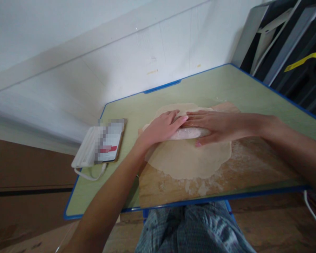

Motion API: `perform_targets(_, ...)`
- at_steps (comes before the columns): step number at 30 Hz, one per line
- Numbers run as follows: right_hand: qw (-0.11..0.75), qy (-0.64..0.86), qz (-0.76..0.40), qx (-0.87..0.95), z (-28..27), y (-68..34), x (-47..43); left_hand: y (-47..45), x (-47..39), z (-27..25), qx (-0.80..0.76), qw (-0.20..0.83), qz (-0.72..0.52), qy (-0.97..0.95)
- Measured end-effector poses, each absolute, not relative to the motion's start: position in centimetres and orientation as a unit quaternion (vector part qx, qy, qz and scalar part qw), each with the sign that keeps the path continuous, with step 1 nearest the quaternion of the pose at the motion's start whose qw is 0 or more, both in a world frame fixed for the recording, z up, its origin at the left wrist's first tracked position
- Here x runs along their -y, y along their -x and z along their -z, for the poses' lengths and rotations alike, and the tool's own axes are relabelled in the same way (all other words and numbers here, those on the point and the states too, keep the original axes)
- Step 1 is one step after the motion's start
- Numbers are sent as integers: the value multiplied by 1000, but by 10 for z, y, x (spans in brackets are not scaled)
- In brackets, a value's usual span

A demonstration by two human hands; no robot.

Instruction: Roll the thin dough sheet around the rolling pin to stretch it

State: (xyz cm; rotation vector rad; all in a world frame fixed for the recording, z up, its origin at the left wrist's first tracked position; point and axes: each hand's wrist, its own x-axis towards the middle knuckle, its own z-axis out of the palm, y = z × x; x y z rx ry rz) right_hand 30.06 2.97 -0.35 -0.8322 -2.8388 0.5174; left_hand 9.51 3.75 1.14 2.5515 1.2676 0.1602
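Note:
A thin round sheet of dough (192, 160) lies on a floured wooden board (160, 191). Across its upper part runs a whitish, dusty rolling pin (191, 133), which seems to have dough wrapped round it; its ends are hidden by my hands. My left hand (164, 124) is laid over its left part, fingers bent across the top and thumb pointing right. Over the right part lies my right hand (213, 124), its fingers reaching left along the far side and its thumb on the near side. The fingertips of both hands almost meet in the middle.
A green folding table (252, 91) with a blue rim carries the board. On its left lie a phone (113, 140) and a white face mask (86, 147) with a loose strap. A white wall (152, 52) rises behind; dark stacked items (292, 45) stand at right.

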Motion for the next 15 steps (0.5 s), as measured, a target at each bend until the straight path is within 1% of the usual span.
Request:
perform_targets(6,55,280,-167,944,1,-299,-26,-92,-13,-14,-445,82,-37,-891)
perform_targets(12,80,251,-174,949,3,-302,-32,-94,-36,-10,-438,140,-79,-884)
perform_targets(15,71,254,-173,949,3,-302,-32,-96,-39,-11,-448,140,-86,-879)
